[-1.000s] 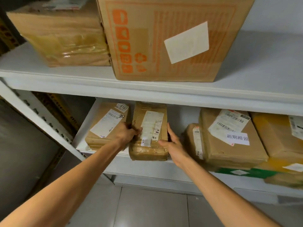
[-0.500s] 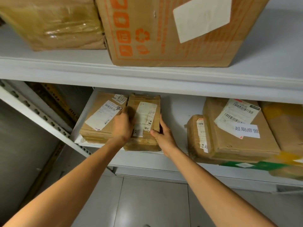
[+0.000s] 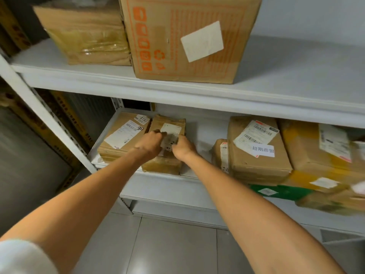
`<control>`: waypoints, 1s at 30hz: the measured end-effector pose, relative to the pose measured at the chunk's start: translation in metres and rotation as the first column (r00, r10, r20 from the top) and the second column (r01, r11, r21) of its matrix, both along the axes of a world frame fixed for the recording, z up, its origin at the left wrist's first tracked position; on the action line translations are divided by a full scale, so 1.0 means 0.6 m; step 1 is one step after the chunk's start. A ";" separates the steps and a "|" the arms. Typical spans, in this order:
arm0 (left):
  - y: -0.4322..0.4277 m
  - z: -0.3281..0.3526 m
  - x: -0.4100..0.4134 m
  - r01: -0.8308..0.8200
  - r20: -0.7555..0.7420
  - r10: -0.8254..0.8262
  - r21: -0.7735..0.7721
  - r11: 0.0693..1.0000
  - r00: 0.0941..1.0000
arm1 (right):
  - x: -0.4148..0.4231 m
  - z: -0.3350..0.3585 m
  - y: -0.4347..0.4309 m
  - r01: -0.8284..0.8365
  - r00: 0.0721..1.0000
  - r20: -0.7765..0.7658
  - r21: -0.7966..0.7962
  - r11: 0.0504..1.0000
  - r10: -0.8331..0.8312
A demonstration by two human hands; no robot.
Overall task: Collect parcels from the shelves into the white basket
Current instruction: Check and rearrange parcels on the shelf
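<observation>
Gripping: the taped brown parcel (image 3: 164, 165), my left hand (image 3: 150, 144) and right hand (image 3: 182, 148) both curled over its labelled top.
Parcel: on the lower shelf (image 3: 158, 182), at the front edge.
Left: flat box (image 3: 120, 139) marked 80, just beside it.
Right: stack of labelled parcels (image 3: 254, 153), set apart.
Above: orange-printed carton (image 3: 187, 40) on the upper shelf (image 3: 276, 91).

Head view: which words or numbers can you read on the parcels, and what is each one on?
"0180": small sticker on the left parcel.
"80": handwritten on its shipping label.
"超期滞留", likely: white sticker on the right parcel.
Orange-printed box: recycling sign; print too blurred.
Other labels, including on the middle parcel gripped by left hand and right hand: too small.
</observation>
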State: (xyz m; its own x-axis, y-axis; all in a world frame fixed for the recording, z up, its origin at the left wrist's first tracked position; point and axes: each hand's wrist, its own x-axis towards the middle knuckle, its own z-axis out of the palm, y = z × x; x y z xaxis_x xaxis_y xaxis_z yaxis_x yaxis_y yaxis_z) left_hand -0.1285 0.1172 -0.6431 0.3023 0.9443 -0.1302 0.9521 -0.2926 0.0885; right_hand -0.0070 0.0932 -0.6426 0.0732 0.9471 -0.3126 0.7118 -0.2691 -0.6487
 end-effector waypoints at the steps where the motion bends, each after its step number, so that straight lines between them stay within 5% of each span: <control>1: -0.013 0.010 0.010 0.018 -0.037 -0.017 0.030 0.999 0.999 | 0.006 0.024 -0.015 -0.069 0.995 0.073 0.007 0.998 0.068; 6: -0.092 0.080 0.077 0.023 -0.126 -0.016 0.054 0.998 0.992 | 0.057 0.130 -0.117 -0.373 0.868 0.357 0.010 0.928 0.346; 12: -0.185 0.138 0.162 0.027 -0.131 -0.011 0.123 0.992 0.991 | 0.184 0.205 -0.221 -0.427 0.772 0.537 0.044 0.903 0.338; 21: -0.266 0.162 0.271 -0.023 0.054 0.016 0.136 0.990 0.998 | 0.375 0.209 -0.301 -0.213 0.890 0.430 0.102 0.972 0.150; 30: -0.239 0.154 0.307 -0.030 0.210 0.022 0.035 0.999 0.978 | 0.392 0.171 -0.300 -0.053 0.972 0.234 0.165 0.985 0.013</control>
